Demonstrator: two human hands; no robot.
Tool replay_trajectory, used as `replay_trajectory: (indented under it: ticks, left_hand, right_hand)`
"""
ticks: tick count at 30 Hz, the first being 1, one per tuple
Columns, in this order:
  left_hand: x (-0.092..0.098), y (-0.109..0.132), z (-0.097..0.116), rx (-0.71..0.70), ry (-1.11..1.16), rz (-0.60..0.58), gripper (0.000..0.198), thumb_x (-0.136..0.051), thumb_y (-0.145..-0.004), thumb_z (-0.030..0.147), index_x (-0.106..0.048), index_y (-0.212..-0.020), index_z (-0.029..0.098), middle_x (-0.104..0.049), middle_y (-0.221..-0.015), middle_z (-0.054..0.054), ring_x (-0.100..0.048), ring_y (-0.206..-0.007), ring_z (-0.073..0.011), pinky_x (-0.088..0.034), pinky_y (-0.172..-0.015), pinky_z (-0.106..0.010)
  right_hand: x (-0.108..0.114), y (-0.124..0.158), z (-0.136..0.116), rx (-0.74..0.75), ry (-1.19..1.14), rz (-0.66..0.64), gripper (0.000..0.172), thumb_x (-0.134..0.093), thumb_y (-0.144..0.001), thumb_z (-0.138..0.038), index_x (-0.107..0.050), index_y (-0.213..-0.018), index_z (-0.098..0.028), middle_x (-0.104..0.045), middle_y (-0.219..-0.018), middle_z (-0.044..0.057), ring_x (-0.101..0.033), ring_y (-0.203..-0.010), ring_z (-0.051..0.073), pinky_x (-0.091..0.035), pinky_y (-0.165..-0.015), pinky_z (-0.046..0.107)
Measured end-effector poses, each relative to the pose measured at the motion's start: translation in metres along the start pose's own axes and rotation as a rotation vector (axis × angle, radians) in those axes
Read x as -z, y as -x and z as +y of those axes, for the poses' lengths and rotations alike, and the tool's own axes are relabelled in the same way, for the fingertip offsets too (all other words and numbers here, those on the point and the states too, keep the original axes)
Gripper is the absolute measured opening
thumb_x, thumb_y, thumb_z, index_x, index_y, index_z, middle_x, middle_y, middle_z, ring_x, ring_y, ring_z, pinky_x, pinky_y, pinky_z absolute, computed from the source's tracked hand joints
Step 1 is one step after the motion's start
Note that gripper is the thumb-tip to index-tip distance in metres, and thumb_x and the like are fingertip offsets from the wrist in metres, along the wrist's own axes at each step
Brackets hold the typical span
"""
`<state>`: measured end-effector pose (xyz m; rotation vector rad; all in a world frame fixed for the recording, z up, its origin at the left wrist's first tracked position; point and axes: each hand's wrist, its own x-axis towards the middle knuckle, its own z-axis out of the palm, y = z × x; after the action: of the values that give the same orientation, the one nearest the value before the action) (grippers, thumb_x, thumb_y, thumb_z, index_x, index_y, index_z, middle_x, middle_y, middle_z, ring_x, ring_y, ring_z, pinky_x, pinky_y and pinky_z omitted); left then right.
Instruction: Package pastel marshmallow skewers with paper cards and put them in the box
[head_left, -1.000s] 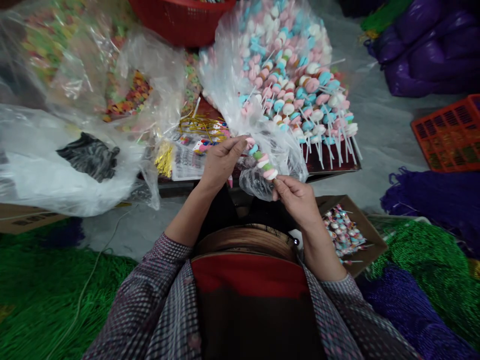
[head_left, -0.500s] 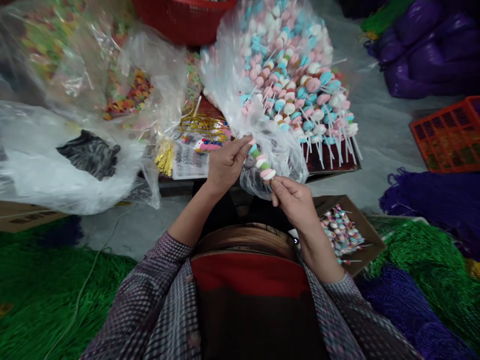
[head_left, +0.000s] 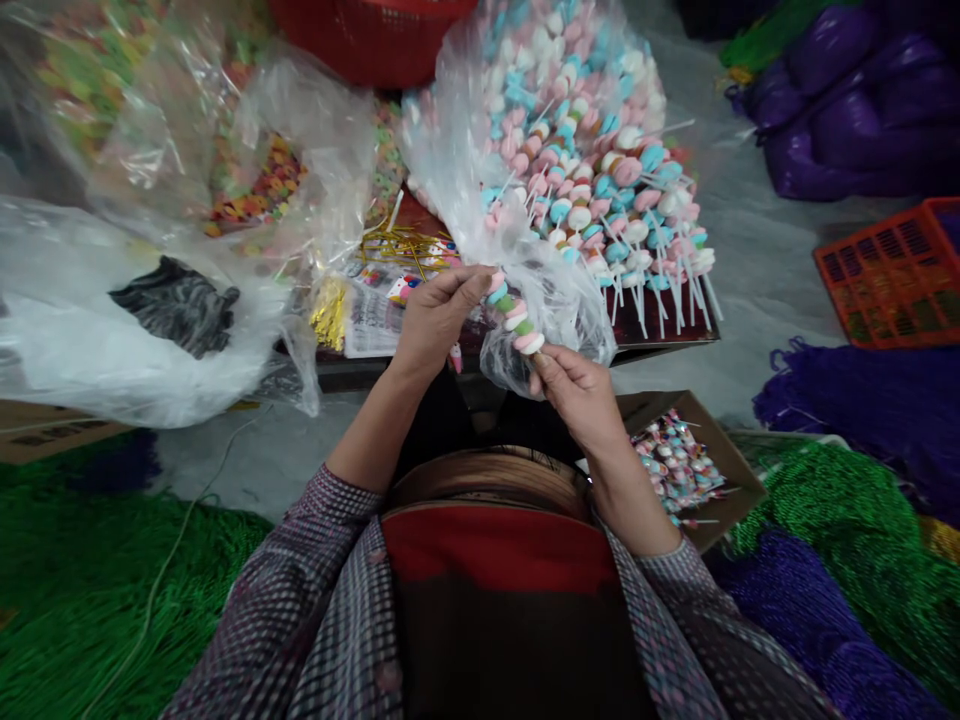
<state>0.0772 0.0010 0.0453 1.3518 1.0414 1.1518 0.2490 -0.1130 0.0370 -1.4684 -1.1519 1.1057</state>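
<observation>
A candy skewer of pink, blue, green and white pieces slants between my two hands, above the table's front edge. At its upper end, the thumb and fingers of my left hand are closed in a pinch. My right hand grips the lower end, just below a white piece. Whether a wrapper covers the skewer I cannot tell. Below my left hand a small pink tip shows, its other end hidden. Behind the skewer lies a crumpled clear plastic bag.
Many candy skewers with white sticks are heaped at the table's right. Gold twist ties and printed wrappers lie left of centre. Bags of colourful candy stand farther left. A cardboard box of wrapped skewers sits by my right arm.
Both hands have shifted slightly left with the candy skewer, my left hand the most. The small pink tip now shows below my left hand.
</observation>
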Motion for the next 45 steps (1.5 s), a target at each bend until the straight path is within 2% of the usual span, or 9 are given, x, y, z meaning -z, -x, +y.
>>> replay_trajectory:
  ticks: [11, 15, 20, 25, 28, 33, 37, 41, 45]
  left_hand:
    - [-0.005, 0.004, -0.003, -0.023, 0.03, -0.089, 0.021, -0.068, -0.093, 0.042, -0.073, -0.106, 0.026, -0.078, -0.1, -0.002, -0.073, -0.085, -0.0135, -0.061, -0.078, -0.029]
    - [-0.002, 0.006, -0.007, 0.036, 0.036, -0.054, 0.02, -0.067, -0.093, 0.042, -0.072, -0.102, 0.025, -0.077, -0.095, -0.002, -0.072, -0.084, -0.0147, -0.061, -0.075, -0.029]
    - [-0.007, 0.021, -0.009, 0.062, 0.064, -0.115, 0.032, -0.07, -0.089, 0.054, -0.072, -0.1, 0.024, -0.078, -0.095, -0.003, -0.072, -0.089, -0.0151, -0.059, -0.078, -0.029]
    - [-0.015, 0.05, -0.01, 0.072, -0.029, -0.223, 0.044, -0.067, -0.087, 0.064, -0.076, -0.101, 0.024, -0.077, -0.086, -0.001, -0.068, -0.073, -0.0131, -0.057, -0.067, -0.027]
    - [-0.012, 0.061, -0.012, -0.027, -0.216, -0.235, 0.045, -0.059, -0.093, 0.064, -0.078, -0.107, 0.026, -0.075, -0.083, -0.002, -0.065, -0.07, -0.0131, -0.054, -0.066, -0.027]
    - [-0.007, 0.063, -0.009, -0.171, -0.434, -0.301, 0.047, -0.05, -0.099, 0.059, -0.079, -0.11, 0.024, -0.074, -0.083, -0.003, -0.067, -0.076, -0.0148, -0.051, -0.072, -0.027]
    - [-0.008, 0.062, -0.007, -0.05, -0.273, -0.34, 0.042, -0.054, -0.098, 0.057, -0.078, -0.108, 0.024, -0.074, -0.075, 0.001, -0.067, -0.071, -0.0146, -0.052, -0.071, -0.027]
    - [-0.007, 0.063, -0.013, 0.12, -0.047, -0.31, 0.038, -0.063, -0.094, 0.055, -0.069, -0.12, 0.028, -0.07, -0.074, 0.001, -0.068, -0.072, -0.0158, -0.056, -0.074, -0.03]
    - [-0.002, 0.068, -0.018, 0.181, 0.033, -0.302, 0.037, -0.065, -0.091, 0.061, -0.064, -0.1, 0.025, -0.068, -0.076, 0.001, -0.065, -0.07, -0.0131, -0.053, -0.07, -0.027]
  right_hand:
    - [-0.013, -0.002, 0.001, -0.076, -0.24, -0.086, 0.039, -0.068, -0.089, -0.059, -0.066, -0.09, -0.02, -0.063, -0.064, -0.005, -0.043, -0.047, 0.005, -0.031, -0.047, 0.022]
    - [-0.017, 0.002, -0.001, -0.136, -0.311, -0.108, 0.05, -0.071, -0.086, -0.059, -0.061, -0.121, -0.024, -0.065, -0.072, -0.007, -0.042, -0.046, 0.005, -0.03, -0.043, 0.021]
    - [-0.023, 0.007, -0.001, -0.133, -0.372, -0.094, 0.069, -0.066, -0.089, -0.062, -0.044, -0.148, -0.034, -0.07, -0.101, 0.003, -0.06, -0.062, 0.011, -0.041, -0.045, 0.023]
    - [-0.039, 0.013, 0.011, -0.119, -0.251, -0.051, 0.076, -0.048, -0.093, -0.075, -0.032, -0.158, -0.039, -0.057, -0.076, -0.001, -0.055, -0.054, 0.013, -0.039, -0.042, 0.025]
    - [-0.042, 0.018, 0.014, -0.118, -0.198, -0.008, 0.078, -0.046, -0.093, -0.077, -0.035, -0.159, -0.036, -0.051, -0.07, -0.002, -0.052, -0.053, 0.013, -0.047, -0.049, 0.028]
    - [-0.039, 0.017, 0.006, -0.039, -0.122, 0.041, 0.078, -0.045, -0.092, -0.079, -0.039, -0.158, -0.037, -0.064, -0.094, 0.003, -0.049, -0.054, 0.011, -0.052, -0.055, 0.031]
    - [-0.038, 0.01, 0.007, -0.006, -0.053, 0.059, 0.064, -0.049, -0.094, -0.074, -0.051, -0.147, -0.039, -0.067, -0.11, 0.004, -0.049, -0.056, 0.011, -0.05, -0.053, 0.031]
    - [-0.039, 0.004, 0.01, -0.041, -0.113, 0.107, 0.058, -0.044, -0.094, -0.076, -0.056, -0.135, -0.037, -0.065, -0.1, 0.004, -0.049, -0.056, 0.011, -0.043, -0.048, 0.028]
    - [-0.038, -0.002, 0.009, -0.06, -0.187, 0.131, 0.059, -0.041, -0.092, -0.081, -0.054, -0.127, -0.035, -0.062, -0.093, 0.004, -0.046, -0.055, 0.011, -0.037, -0.044, 0.026]
